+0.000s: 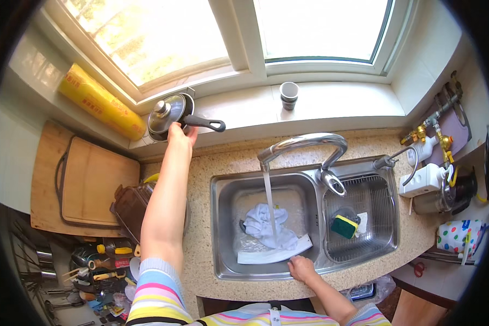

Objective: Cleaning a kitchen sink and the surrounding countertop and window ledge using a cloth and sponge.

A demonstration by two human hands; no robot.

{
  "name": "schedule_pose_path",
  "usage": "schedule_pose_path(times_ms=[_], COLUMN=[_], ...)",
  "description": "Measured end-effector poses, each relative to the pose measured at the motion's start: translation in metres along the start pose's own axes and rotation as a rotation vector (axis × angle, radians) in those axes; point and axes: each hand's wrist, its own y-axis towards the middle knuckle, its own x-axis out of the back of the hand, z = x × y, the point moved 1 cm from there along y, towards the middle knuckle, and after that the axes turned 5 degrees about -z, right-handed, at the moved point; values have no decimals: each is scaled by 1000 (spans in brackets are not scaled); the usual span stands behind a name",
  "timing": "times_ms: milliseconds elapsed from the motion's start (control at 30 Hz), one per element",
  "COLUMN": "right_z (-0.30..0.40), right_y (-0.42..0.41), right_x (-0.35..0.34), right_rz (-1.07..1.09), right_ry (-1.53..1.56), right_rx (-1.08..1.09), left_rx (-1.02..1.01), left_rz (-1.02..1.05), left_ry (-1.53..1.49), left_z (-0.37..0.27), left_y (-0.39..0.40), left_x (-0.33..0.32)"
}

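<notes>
My left hand [182, 132] reaches to the windowsill and touches the underside of a small dark pan with a black handle [205, 123]; a glass lid [167, 113] leans on it. Whether the fingers grip the pan is hard to tell. My right hand [302, 269] rests on the front rim of the steel sink [224, 269], its fingers curled. Water runs from the chrome faucet [305, 140] onto a wet white cloth [265, 226] in the left basin. A white curved strip [275, 254] lies in front of the cloth. A green and yellow sponge [344, 226] sits in the right basin.
Stacked cups [289, 95] and a yellow roll [102, 102] stand on the sill. Wooden cutting boards [100, 183] lean at the left, above crowded utensils [106, 265]. A white power strip [420, 182], a blender jar [432, 201] and brass valves [444, 140] are at the right.
</notes>
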Motion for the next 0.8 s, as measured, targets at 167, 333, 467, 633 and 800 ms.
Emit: schedule_pose_path(times_ms=[167,333,467,633,800], right_z=[-8,-4,-6,0,0], right_y=[-8,-11,-3,5,22], right_x=[-2,0,-13,-4,-7], right_rz=[34,70,-3,-19,16], right_ry=[-1,-29,-17,20,278], right_rx=[-10,-5,65,26,-216], left_rx=[-29,-47,-166,50,-25], left_rz=[65,195,327,98,966], left_ry=[134,-66,-149,-71,490], left_z=[10,19,20,22,100], left_y=[-19,-3,16,-21,-31], left_x=[7,-15,-31,-55,40])
